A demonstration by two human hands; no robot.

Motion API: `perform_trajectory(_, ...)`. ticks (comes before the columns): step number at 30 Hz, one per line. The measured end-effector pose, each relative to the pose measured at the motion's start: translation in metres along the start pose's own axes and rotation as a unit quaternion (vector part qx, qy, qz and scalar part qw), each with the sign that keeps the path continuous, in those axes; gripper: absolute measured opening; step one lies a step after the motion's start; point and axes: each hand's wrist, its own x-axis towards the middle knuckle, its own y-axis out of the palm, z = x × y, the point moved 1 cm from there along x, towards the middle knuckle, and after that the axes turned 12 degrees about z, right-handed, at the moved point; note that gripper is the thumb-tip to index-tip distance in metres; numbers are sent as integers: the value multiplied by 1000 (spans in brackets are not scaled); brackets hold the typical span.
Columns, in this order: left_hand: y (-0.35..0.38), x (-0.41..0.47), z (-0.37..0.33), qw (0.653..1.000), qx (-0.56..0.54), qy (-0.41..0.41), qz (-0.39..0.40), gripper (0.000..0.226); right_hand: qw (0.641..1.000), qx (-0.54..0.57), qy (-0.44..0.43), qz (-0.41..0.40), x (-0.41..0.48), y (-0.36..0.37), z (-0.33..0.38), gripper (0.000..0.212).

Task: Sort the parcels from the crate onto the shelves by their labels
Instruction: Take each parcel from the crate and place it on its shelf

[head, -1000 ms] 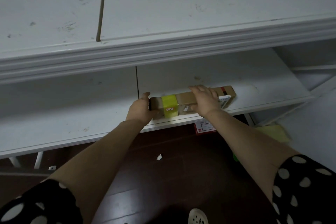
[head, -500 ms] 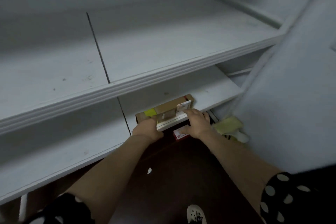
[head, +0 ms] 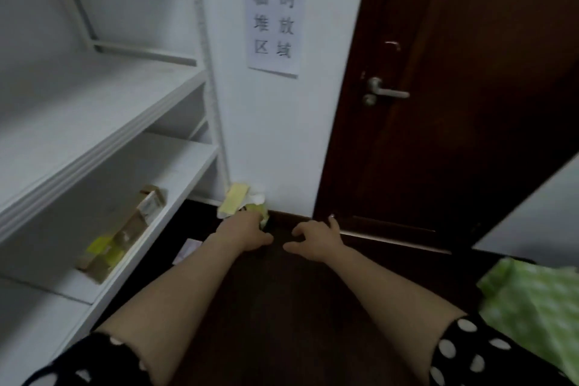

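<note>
Brown cardboard, long and box-shaped, with one yellow tape band and one white label: a single parcel [head: 125,229] lies near the front edge of the lower of two white shelf boards [head: 175,166], apart from both hands. The left hand [head: 244,233] reaches over the dark floor [head: 282,307] to a small heap of yellow and green packets [head: 235,200] at the foot of the white wall [head: 275,135]; its fingertips are hidden, so whether it grips anything cannot be told. The right hand [head: 316,240] hovers just beside it, fingers spread and loosely bent, empty. One paper sign [head: 274,22] bearing six characters hangs beside one dark wooden door [head: 438,135]
</note>
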Motion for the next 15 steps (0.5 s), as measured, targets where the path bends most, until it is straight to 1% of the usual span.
perform_trajectory(3,27,-10,-74,997,38,59,35,63,997,37,63,-27,-56,6,-66,49)
perform_trajectory(7,74,-26,-188,984,107,133,48,48,983,101,138,-71,-148,23,-164,46)
perform_trajectory(9,110,-39,-249,974,128,175,60,47,970,145,176,-80,-202,38,-221,45)
perform_trajectory(11,151,-56,-311,964,142,208,82,54,951,188,226,-93,-260,53,-277,46)
perform_trajectory(13,191,-75,-371,952,166,238,95,63,924,230,280,-120,-317,68,-328,48)
perform_trajectory(15,225,-97,-425,940,180,267,111,66,895,269,326,-143,-370,84,-374,49)
